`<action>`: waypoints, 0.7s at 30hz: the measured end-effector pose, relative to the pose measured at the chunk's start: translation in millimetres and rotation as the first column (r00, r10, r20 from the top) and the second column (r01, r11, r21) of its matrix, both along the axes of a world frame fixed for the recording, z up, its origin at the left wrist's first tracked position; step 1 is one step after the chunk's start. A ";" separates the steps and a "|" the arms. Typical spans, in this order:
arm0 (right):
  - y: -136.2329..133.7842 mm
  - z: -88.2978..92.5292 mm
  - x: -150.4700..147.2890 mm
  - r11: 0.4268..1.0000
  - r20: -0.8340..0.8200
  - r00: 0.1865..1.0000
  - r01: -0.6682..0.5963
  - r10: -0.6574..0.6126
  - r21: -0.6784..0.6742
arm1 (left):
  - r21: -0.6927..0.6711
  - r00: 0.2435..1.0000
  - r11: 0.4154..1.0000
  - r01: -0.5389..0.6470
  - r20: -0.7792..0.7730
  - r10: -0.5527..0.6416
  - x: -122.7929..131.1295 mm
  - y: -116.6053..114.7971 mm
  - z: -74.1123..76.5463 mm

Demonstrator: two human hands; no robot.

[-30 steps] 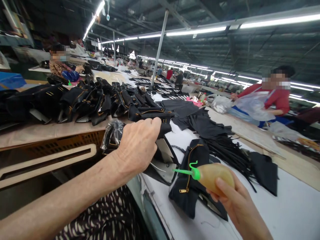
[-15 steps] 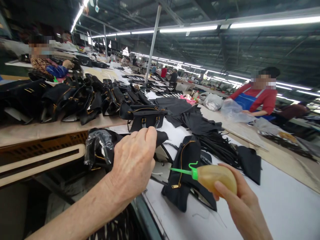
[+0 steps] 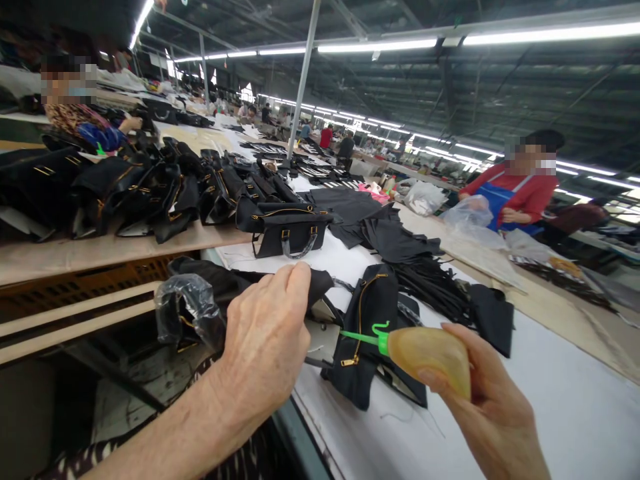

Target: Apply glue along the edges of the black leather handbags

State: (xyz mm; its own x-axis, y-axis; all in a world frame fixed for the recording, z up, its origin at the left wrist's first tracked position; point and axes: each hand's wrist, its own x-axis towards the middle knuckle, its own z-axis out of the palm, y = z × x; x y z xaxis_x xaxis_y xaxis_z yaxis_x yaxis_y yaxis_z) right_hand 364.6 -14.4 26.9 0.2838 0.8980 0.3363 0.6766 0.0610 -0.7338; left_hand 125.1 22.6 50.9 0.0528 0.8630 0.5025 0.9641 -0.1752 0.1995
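My left hand (image 3: 265,347) is closed on a black bag piece (image 3: 235,283) at the near edge of the white table (image 3: 575,400); a crumpled plastic wrap (image 3: 187,307) hangs off the piece's left end. My right hand (image 3: 493,413) grips a yellowish squeeze bottle (image 3: 427,350) with a green nozzle (image 3: 363,337) pointing left toward my left hand. Under the nozzle lies a black bag part with a gold zipper (image 3: 367,307). A finished black handbag (image 3: 285,230) stands just beyond.
A row of black bags (image 3: 125,190) fills the brown shelf (image 3: 100,250) at left. Black fabric pieces and straps (image 3: 430,280) lie in the table's middle. One person in red with a blue apron (image 3: 515,193) works at right, another person (image 3: 75,113) at far left.
The finished handbag left my left hand and now stands on the table. That hand drew back toward me and closed on the nearer black piece. The bottle stayed nearly in place.
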 end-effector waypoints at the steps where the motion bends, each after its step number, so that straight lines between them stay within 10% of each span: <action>1: -0.7 -0.7 0.0 1.000 0.002 1.000 -0.003 0.003 -0.008 | -0.001 1.000 1.000 0.005 0.012 -0.005 0.6 -0.7 -0.7; 21: -12.1 -11.5 -0.9 0.997 -0.059 0.998 0.027 -0.031 -0.077 | -0.026 0.978 0.997 0.067 0.201 -0.061 -1.1 -16.2 -15.9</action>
